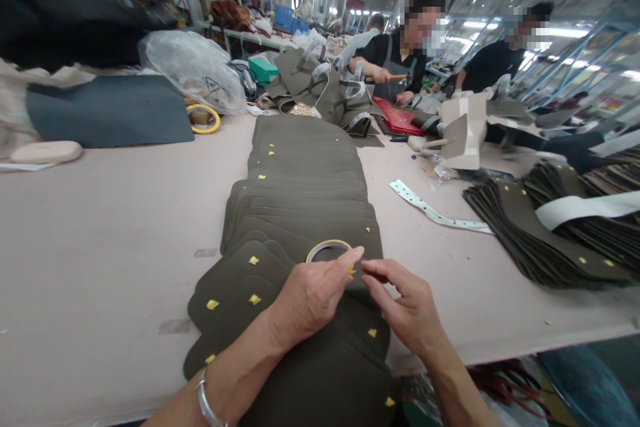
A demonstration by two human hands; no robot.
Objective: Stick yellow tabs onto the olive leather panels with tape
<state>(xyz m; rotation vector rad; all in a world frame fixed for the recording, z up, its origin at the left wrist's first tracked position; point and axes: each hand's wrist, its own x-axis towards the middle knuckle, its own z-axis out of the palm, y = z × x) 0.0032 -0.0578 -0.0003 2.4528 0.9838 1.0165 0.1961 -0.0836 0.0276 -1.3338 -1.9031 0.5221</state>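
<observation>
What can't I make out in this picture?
All in the head view:
- Near part of the tape roll: hidden behind the left hand.
- Whether the right hand pinches anything: too small to tell at its fingertips.
- Near end of the dark green pieces: cut off by the bottom edge, partly covered by the left forearm.
- Far ends of the stacked strips: cut off by the right edge.

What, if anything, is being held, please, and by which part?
The left hand holds the tape roll by its near side; whether the right hand grips anything is unclear.
</observation>
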